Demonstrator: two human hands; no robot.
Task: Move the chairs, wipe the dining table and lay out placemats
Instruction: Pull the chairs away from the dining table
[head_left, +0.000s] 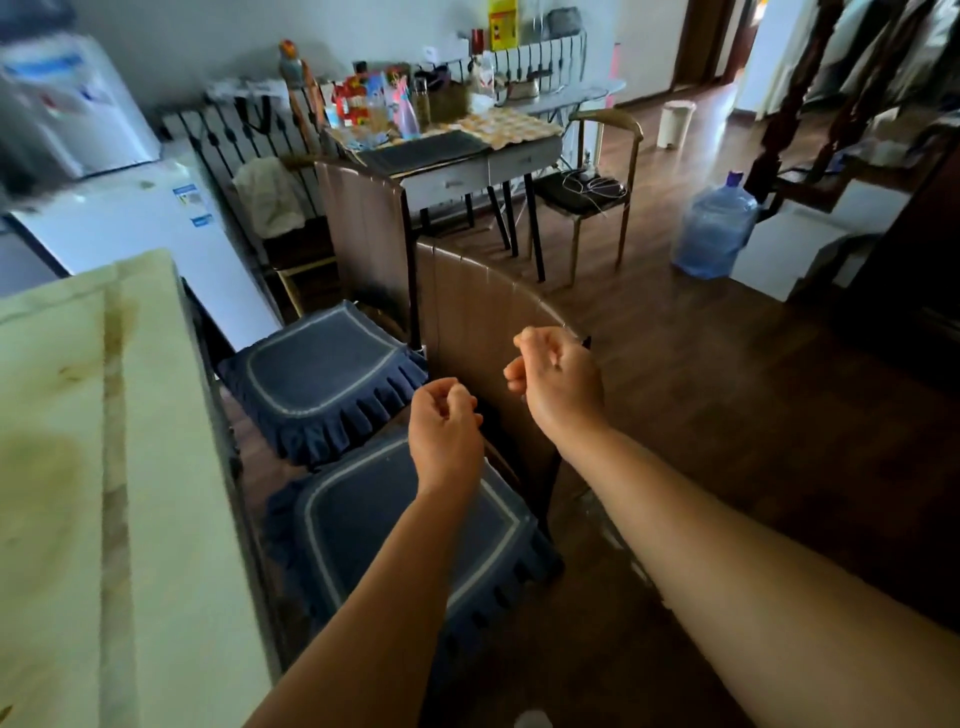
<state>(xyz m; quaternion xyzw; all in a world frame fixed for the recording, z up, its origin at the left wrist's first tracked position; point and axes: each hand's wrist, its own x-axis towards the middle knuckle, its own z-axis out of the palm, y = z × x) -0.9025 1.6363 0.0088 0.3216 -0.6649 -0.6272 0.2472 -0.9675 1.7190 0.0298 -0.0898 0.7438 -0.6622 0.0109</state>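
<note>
The dining table (78, 467), under a pale green cloth with stains, fills the left side. Two brown chairs stand beside it, each with a navy frilled cushion. The near chair (478, 322) has its cushion (384, 551) under my left forearm. The far chair (363, 234) stands just behind it. My left hand (445, 436) hovers over the near seat with curled fingers, holding nothing. My right hand (558, 384) is in front of the near chair's backrest, near its top edge, fingers curled in; no grip on the chair shows. No placemats or cloth are in sight.
A white fridge (156, 234) stands behind the table. A cluttered desk (467, 161) and a metal-framed chair (597, 192) are further back. A blue water jug (714, 228) sits on the wooden floor (701, 389) to the right, with a stair (831, 218) beyond.
</note>
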